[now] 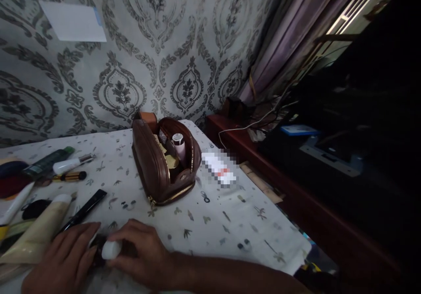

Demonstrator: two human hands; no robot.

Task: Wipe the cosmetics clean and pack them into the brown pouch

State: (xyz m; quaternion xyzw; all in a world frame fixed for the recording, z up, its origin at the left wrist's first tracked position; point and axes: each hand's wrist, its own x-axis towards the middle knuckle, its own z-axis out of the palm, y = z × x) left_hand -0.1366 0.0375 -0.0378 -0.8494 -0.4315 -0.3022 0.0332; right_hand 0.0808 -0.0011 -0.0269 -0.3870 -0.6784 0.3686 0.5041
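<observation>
Near the bottom edge, my right hand [144,252] pinches a white cap [111,250] between thumb and fingers. Close beside it on the left, my left hand [64,259] has its fingers wrapped round a small dark item [98,252], mostly hidden, that touches the cap. Beyond the hands stands a brown zip bag [148,162], open at the top. A bottle with a silver top [178,147] and a round gold-coloured item [171,161] show inside it.
Left of the hands lie a beige tube [42,230], a black slim item [85,208], a white bottle [67,166], a green bottle [46,162] and other cosmetics. A pixelated white item [219,167] lies right of the bag. Patterned wall stands behind; dark red furniture [296,215] borders the right side.
</observation>
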